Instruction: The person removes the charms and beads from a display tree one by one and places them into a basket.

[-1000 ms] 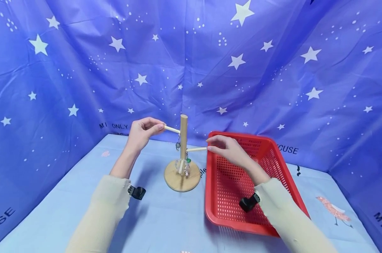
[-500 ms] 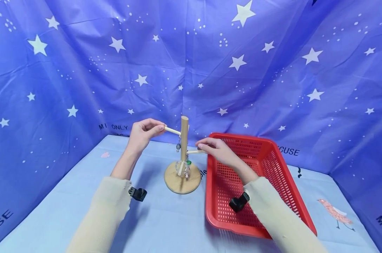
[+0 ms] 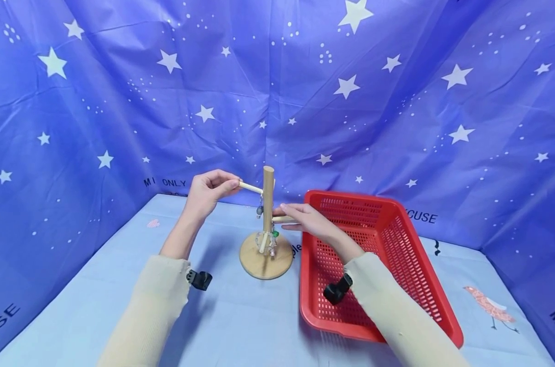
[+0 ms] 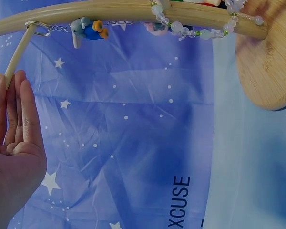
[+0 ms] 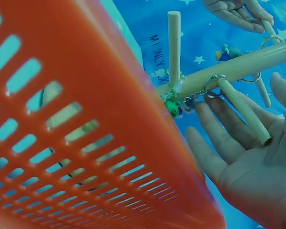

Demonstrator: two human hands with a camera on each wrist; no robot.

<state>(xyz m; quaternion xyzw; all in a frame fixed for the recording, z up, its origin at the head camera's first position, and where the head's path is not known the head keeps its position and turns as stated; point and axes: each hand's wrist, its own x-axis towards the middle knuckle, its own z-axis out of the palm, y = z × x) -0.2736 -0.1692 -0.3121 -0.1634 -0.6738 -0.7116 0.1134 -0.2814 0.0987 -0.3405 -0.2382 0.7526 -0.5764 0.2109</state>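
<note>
A wooden stand (image 3: 268,196) with a round base and side pegs stands mid-table. My left hand (image 3: 208,193) pinches the end of its upper left peg (image 4: 19,55) between thumb and fingers. A keychain with a small grey, blue and orange figure (image 4: 91,29) hangs from that peg by a ring. On the lower right peg (image 5: 245,112) hangs a keychain with a green figure (image 5: 172,109). My right hand (image 3: 311,221) is around this peg, fingers extended and fingertips right by the key ring (image 5: 214,86). A beaded bracelet (image 4: 205,33) hangs on the low front peg.
A red perforated plastic basket (image 3: 308,285) stands right of the stand, under my right forearm. A light blue cloth (image 3: 241,326) covers the table. Blue star-printed curtains (image 3: 213,81) rise behind and on both sides. Another peg (image 5: 262,90) points away at the back.
My right hand has moved left from the outer end of the lower right peg to near the post, and its fingers have spread around the peg. My left hand has stayed on its peg.
</note>
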